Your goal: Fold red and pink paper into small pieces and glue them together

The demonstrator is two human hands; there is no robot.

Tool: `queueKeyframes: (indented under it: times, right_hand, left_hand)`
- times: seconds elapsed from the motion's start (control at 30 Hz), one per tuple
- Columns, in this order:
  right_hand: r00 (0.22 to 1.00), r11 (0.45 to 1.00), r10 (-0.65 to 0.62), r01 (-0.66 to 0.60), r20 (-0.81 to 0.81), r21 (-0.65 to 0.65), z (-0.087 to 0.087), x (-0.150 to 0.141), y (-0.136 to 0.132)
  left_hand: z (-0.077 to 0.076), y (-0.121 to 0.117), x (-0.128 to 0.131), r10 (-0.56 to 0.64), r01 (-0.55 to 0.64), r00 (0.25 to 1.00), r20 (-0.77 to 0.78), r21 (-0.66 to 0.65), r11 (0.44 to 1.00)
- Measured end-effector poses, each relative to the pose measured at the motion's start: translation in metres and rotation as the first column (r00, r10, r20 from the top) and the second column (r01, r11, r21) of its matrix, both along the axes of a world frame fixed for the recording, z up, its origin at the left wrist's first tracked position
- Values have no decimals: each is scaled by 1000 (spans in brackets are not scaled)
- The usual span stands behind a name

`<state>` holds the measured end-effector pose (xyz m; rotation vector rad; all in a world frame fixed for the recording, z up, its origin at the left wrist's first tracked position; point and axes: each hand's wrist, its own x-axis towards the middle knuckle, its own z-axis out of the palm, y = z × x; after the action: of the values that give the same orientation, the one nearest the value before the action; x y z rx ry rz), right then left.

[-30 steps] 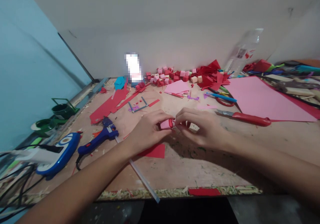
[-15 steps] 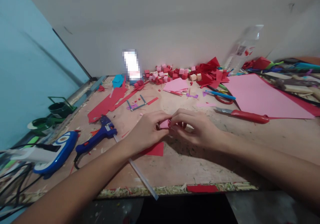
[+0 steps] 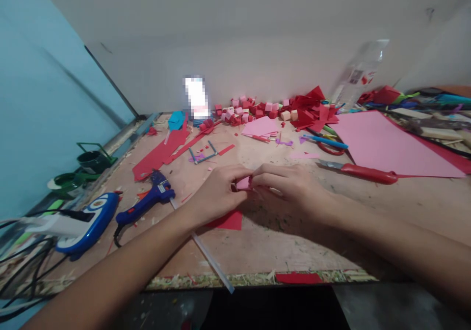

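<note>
Between the fingertips of both hands is a small folded pink paper piece, box-like with a dark red edge. My left hand pinches it between thumb and forefinger. From the other side, the bent fingers of my right hand press on its right end; their tips partly hide it. Under my left wrist lies a flat red paper piece. A blue glue gun rests left of my left hand, its clear glue stick running beneath my forearm.
Pink and red paper cubes line the wall beside a lit phone. To the right are a red-handled utility knife, pink paper sheets and a plastic bottle. A blue power strip with cables sits at left.
My right fingers have shifted slightly, closing the gap that showed a reddish strip beneath them. My left hand keeps its pinch on the pink piece. The view has moved a little.
</note>
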<state>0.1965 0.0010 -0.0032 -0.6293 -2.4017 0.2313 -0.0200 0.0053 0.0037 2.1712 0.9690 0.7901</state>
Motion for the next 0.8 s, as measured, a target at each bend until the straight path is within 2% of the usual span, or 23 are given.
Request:
queueKeyframes:
  times: [0.27,0.4,0.6,0.8]
  right_hand:
    - [1000,999,-9,8,28,32,0,-1,2]
    - [999,997,-36,34,31,63,-1,-2,5]
    - [992,993,-103,98,-75,-70,8,-1,0]
    - [978,974,-111,72,-176,-215,12,-1,-1]
  left_hand:
    - [-2,2,0,6,-5,1000,16,-25,1000]
    - [-4,3,0,80,-71,991,104,-81,994]
    - [-3,5,-3,163,-156,982,99,-68,985]
    - [-6,6,-4,160,-142,976,150,-121,982]
